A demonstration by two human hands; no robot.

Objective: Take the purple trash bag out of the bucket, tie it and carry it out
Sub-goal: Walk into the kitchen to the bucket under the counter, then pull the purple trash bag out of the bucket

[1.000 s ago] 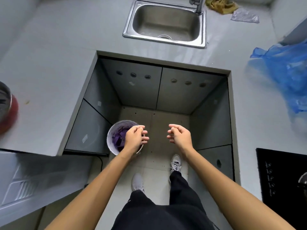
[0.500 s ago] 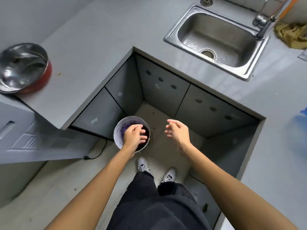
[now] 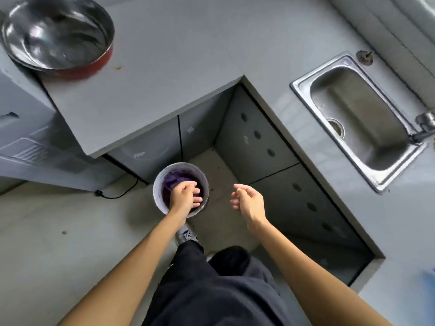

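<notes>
A white round bucket [image 3: 157,191] stands on the floor in the corner under the counter. A purple trash bag [image 3: 173,182] lines its inside. My left hand [image 3: 184,196] hangs over the bucket's mouth, fingers curled and apart, covering part of the bag; I cannot tell whether it touches the bag. My right hand [image 3: 248,201] floats to the right of the bucket, fingers loosely spread, holding nothing.
A grey L-shaped counter [image 3: 188,67] wraps the corner, with cabinet doors [image 3: 254,137] below. A steel bowl with a red rim [image 3: 58,34] sits on the counter at top left. A steel sink [image 3: 357,118] lies at right. A black cable [image 3: 117,194] runs along the floor.
The view has swung left and tilted, so the bowl and left counter now fill the top. My left hand has lowered further over the bucket's mouth; my right hand stays beside it.
</notes>
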